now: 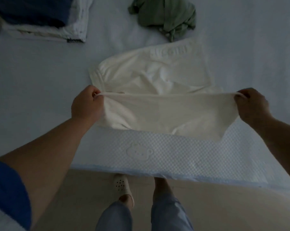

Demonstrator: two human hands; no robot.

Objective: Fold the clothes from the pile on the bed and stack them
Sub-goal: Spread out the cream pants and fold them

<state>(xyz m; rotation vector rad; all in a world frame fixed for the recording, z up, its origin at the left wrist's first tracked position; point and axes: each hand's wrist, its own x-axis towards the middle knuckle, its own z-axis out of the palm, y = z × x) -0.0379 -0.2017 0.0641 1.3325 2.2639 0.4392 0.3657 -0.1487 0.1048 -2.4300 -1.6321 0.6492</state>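
Looking down from the head camera, we see the left hand (86,104) and the right hand (251,104) each pinching one end of a cream garment (157,90), its near edge pulled taut between them and lifted off the bed (41,90). The rest of the garment lies spread on the sheet beyond the hands. Farther back to the left sits a stack of folded clothes (46,19), dark blue on top of white. A crumpled green garment (166,15) lies well apart from it, beyond the cream one. A textured pad (157,154) with an embossed bear covers the bed's near edge.
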